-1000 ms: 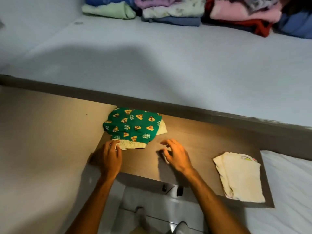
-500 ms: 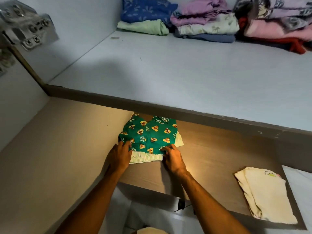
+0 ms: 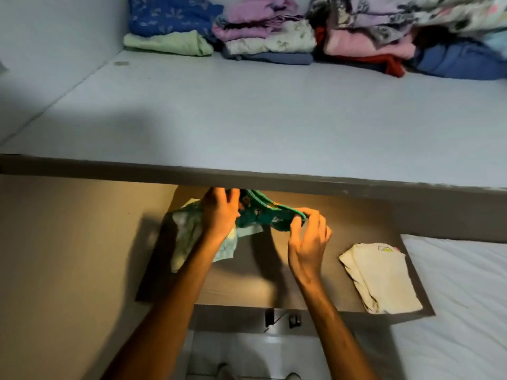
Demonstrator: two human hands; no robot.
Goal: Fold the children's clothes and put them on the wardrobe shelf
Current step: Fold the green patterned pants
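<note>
A folded green printed children's garment with a pale lining hangs lifted above the brown board, just under the front edge of the white wardrobe shelf. My left hand grips its left side, where the pale fabric droops down. My right hand pinches its right end. A folded cream garment lies on the board's right end.
Stacks of folded clothes line the back of the shelf, from blue and green at the left to pink, red and blue at the right. A white mattress lies to the right of the board. A wall stands at the left.
Both hands have closed on the green garment and lifted it off the board toward the shelf edge. It now sags between them, and the view has tilted upward.
</note>
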